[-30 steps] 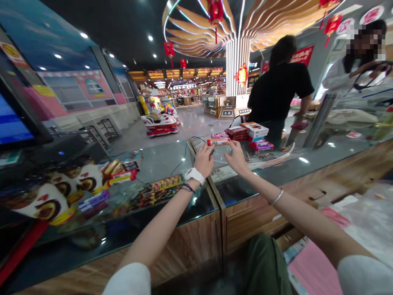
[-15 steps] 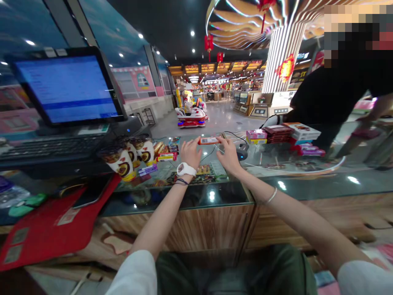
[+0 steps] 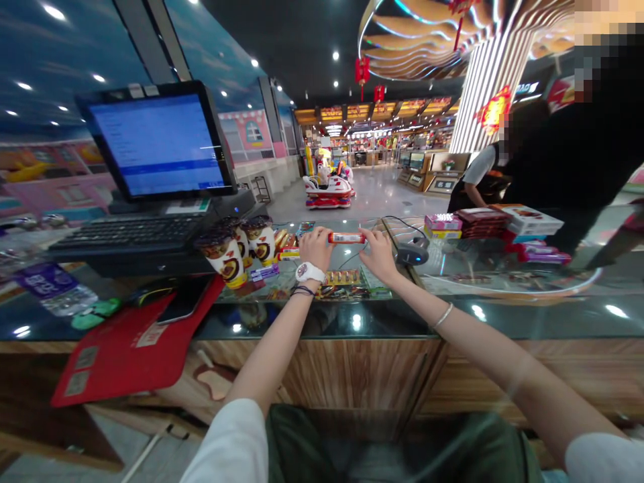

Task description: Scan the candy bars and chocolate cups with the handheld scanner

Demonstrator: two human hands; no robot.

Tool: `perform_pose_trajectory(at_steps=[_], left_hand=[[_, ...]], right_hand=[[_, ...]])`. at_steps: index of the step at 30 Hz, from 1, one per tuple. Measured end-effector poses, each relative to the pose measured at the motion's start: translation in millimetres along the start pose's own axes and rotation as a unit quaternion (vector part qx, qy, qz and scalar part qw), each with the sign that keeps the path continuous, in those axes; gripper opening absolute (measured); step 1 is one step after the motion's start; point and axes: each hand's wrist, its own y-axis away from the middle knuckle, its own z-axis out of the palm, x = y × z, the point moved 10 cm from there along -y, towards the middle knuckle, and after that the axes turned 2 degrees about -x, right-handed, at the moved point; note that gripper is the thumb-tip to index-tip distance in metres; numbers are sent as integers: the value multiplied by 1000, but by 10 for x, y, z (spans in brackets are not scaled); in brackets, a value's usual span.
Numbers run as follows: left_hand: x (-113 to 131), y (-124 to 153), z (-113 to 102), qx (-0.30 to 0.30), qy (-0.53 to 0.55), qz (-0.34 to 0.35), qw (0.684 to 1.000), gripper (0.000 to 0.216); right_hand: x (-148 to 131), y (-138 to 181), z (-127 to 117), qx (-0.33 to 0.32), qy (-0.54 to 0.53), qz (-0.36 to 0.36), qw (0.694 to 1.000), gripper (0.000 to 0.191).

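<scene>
A slim red candy roll (image 3: 346, 238) with a pale printed label is held level above the glass counter, one end in each hand. My left hand (image 3: 316, 248), with a white watch on its wrist, is closed on the left end. At the right end, my right hand (image 3: 377, 253) pinches it between thumb and finger. Beneath the hands, several small packets (image 3: 342, 276) show at the glass. Left of my left hand lie a yellow-and-red roll (image 3: 288, 253) and a purple packet (image 3: 264, 272), beside patterned cups (image 3: 226, 260) with dark tops.
A dark scanner (image 3: 412, 253) lies right of my right hand. Stacked boxes (image 3: 483, 223) and purple packs (image 3: 541, 253) stand farther right. At left are a monitor (image 3: 158, 144), a keyboard (image 3: 125, 229), a phone (image 3: 185, 300) on a red mat (image 3: 135, 355), and a bottle (image 3: 55, 288). People stand across the counter.
The view has swung left, so everything sits farther right. The candy roll has turned to show its label more fully. A second person now shows behind the boxes.
</scene>
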Motion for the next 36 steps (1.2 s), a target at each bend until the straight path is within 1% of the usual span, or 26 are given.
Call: perform_pose_trajectory(at_steps=[5,7,10,15,17,21,23,26,28,30,31,33,35,36], left_hand=[[241,-79,77,-18,34,50,998,23],[321,-140,114,-21,39,63,997,24],[460,-254,175,-22,51,82,995,26],[723,-386,334,-27,69,126,989,27],[774,-394,419,-29,76,131,988,24],[788,-357,583,-38,77,134,987,20],[771,-338,627,-40,71,135,987,20],[719,-331,632,-33,72,129,988,18],[688,-335,638,-34,74,127,989,17],[655,-344,664,-41,75,125,988,16],[638,-349,678,-44,76,123,989,16],[600,-359,697,-45,78,116,989,17],[564,-365,699,-41,78,108,990,18],[550,-365,697,-39,77,105,991,18]], right_hand=[[146,-116,-222,20,54,-61,996,33],[190,-172,-303,26,68,-82,994,28],[289,-243,-400,32,82,-95,992,28],[522,-285,-530,43,97,-87,991,27],[591,-272,-549,43,104,-89,990,27],[671,-253,-520,30,105,-93,990,25],[717,-282,-506,13,88,-94,992,27],[875,-361,-554,-20,22,-98,995,36],[1081,-400,-629,-45,-32,-90,994,42],[1323,-396,-694,-69,-45,-77,994,47],[1437,-377,-697,-90,-45,-70,992,51],[1617,-303,-617,-160,-48,-57,984,60],[1703,-211,-502,-227,-52,-51,971,66],[1708,-172,-456,-250,-55,-54,965,67]])
